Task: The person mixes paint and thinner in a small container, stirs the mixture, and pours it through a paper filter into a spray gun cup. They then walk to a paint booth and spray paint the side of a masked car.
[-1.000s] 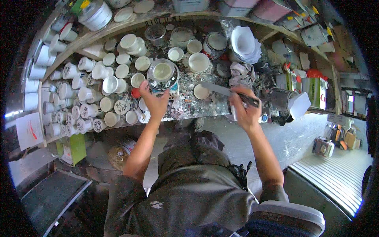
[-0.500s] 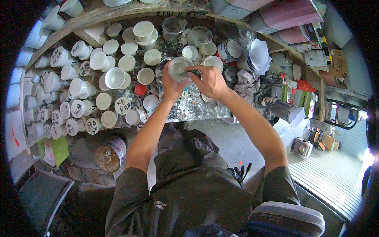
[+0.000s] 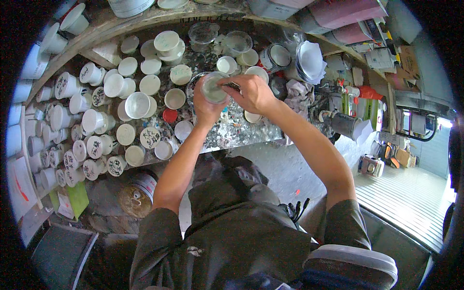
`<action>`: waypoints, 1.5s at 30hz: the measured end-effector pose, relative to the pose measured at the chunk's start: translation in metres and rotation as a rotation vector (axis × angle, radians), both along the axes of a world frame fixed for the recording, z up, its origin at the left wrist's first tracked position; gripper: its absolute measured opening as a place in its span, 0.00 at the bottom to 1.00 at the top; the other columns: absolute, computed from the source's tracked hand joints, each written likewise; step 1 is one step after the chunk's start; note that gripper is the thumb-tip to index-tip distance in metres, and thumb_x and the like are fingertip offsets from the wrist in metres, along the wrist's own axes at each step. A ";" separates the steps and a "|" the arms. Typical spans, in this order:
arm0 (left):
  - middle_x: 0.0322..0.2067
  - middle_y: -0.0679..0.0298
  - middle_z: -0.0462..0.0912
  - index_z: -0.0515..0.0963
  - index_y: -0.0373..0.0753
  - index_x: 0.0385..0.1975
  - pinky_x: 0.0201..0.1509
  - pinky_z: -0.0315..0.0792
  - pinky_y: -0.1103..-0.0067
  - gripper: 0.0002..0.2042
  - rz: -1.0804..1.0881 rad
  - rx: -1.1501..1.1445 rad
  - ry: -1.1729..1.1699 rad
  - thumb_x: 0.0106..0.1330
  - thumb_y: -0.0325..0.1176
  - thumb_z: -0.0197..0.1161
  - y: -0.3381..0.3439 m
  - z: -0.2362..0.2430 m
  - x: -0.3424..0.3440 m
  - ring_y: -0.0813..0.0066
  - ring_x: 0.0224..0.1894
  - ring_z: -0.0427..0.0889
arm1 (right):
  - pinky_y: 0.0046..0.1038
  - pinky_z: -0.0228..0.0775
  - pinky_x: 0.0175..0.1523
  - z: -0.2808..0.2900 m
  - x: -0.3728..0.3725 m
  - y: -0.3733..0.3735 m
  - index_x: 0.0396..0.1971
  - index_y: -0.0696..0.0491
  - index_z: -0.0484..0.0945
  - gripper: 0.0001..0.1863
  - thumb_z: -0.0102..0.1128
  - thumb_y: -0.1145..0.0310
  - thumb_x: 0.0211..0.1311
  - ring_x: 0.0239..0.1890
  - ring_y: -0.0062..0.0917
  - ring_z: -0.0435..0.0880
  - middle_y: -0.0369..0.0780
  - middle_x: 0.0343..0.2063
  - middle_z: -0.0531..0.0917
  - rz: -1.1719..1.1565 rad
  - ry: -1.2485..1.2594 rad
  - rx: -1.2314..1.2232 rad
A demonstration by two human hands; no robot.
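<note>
Clear plastic cup (image 3: 212,89) with pale stuff inside is gripped from below by the left hand (image 3: 205,104), held up over the paint-splattered bench (image 3: 232,128). It's met from the right by the right hand (image 3: 251,92), fingers pinched shut on a thin dark tool (image 3: 232,86) at the cup's rim. White lidded tubs (image 3: 137,104) are crowded just beside.

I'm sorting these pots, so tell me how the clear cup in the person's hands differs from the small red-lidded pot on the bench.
The clear cup is see-through with a pale content; the red-lidded pot shows an opaque red top. The cup is held up by the left hand, with the right hand at its rim; the pot stands untouched on the bench. The cup looks wider than the pot. Both are round.
</note>
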State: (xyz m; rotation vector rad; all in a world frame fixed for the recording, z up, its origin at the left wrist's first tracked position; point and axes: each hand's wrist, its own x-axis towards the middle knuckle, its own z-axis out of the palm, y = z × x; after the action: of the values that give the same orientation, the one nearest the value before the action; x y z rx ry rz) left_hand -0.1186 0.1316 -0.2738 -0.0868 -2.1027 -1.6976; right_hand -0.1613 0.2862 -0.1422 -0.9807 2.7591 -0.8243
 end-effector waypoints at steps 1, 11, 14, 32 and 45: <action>0.55 0.54 0.79 0.68 0.37 0.63 0.63 0.73 0.65 0.41 -0.010 0.022 -0.008 0.45 0.31 0.81 0.000 -0.001 -0.001 0.56 0.57 0.80 | 0.44 0.78 0.42 0.000 0.000 -0.001 0.46 0.47 0.86 0.13 0.62 0.60 0.66 0.37 0.46 0.86 0.49 0.35 0.87 -0.007 0.021 0.016; 0.54 0.53 0.79 0.68 0.36 0.62 0.61 0.74 0.66 0.43 0.034 0.010 -0.014 0.43 0.30 0.82 -0.001 -0.002 0.003 0.55 0.56 0.80 | 0.46 0.79 0.44 0.000 0.002 -0.004 0.49 0.44 0.85 0.15 0.59 0.57 0.68 0.39 0.46 0.86 0.48 0.36 0.87 -0.064 -0.051 0.072; 0.52 0.54 0.80 0.70 0.36 0.60 0.60 0.74 0.68 0.40 0.053 0.015 0.005 0.42 0.28 0.82 0.000 0.003 0.002 0.56 0.55 0.81 | 0.46 0.79 0.44 -0.003 0.002 -0.007 0.48 0.44 0.85 0.14 0.59 0.56 0.68 0.38 0.46 0.86 0.48 0.35 0.87 -0.045 0.013 0.109; 0.54 0.53 0.79 0.69 0.35 0.61 0.60 0.75 0.69 0.41 0.002 0.045 -0.050 0.43 0.30 0.82 -0.009 -0.004 -0.003 0.57 0.56 0.81 | 0.48 0.78 0.38 -0.013 -0.002 -0.014 0.44 0.50 0.84 0.16 0.59 0.55 0.68 0.34 0.49 0.86 0.50 0.32 0.86 -0.090 -0.014 0.074; 0.55 0.53 0.79 0.70 0.36 0.61 0.61 0.74 0.66 0.42 -0.173 -0.053 0.024 0.42 0.33 0.83 -0.019 -0.013 -0.017 0.53 0.58 0.79 | 0.45 0.78 0.42 -0.017 -0.006 -0.013 0.45 0.51 0.86 0.15 0.63 0.57 0.65 0.34 0.48 0.86 0.51 0.29 0.86 -0.106 0.016 0.248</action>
State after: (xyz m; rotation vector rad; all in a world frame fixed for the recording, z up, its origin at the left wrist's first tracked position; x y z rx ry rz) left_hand -0.1355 0.1123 -0.2866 -0.3124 -2.1772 -1.7279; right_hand -0.1671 0.2733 -0.1593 -0.8045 2.8580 -0.4705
